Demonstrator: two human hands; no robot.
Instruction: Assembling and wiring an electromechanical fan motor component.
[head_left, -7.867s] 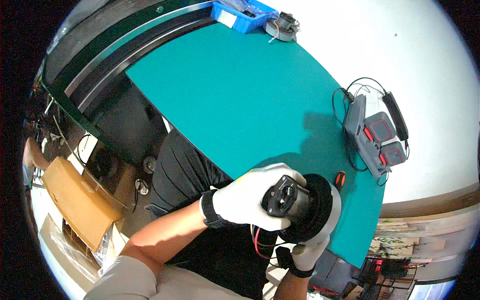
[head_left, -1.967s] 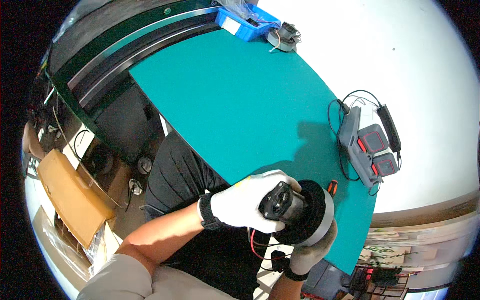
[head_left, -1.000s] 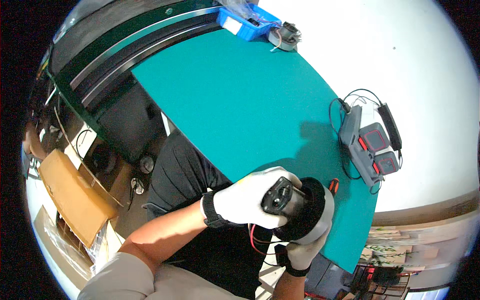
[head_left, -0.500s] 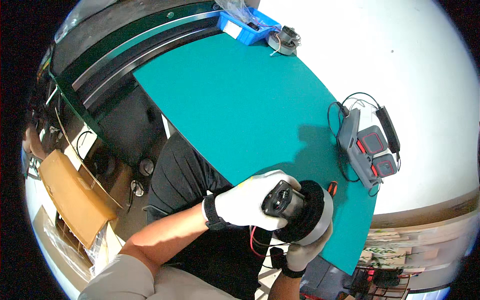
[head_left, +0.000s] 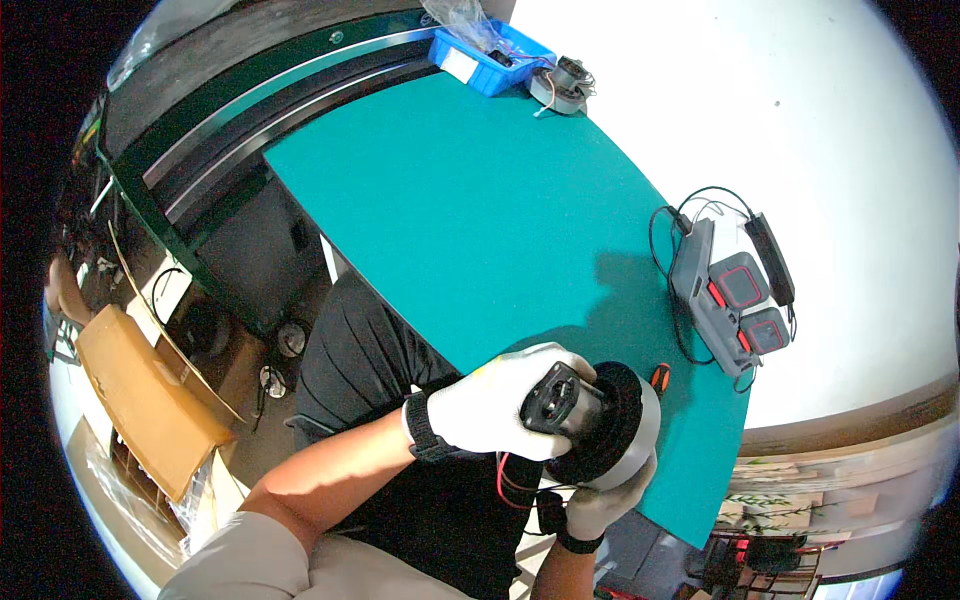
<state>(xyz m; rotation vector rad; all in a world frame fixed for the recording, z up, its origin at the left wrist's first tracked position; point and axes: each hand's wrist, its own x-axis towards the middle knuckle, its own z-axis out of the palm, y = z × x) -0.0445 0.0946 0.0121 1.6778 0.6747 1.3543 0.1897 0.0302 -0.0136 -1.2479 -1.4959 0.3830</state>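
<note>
One white-gloved left hand (head_left: 500,397) wraps fingers round a black-and-grey stepped cylinder (head_left: 604,425), long axis slanting, narrow end up-left; white-gloved right hand (head_left: 603,510) grips its rim, fingers seemingly curled underneath.

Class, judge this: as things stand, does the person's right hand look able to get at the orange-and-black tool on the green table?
Probably not: the right hand is busy holding the motor, which also sits between it and the tool in this view.

Left fingers (head_left: 548,446) and right fingers (head_left: 636,486) hold a black-gray motor (head_left: 606,428).
</note>
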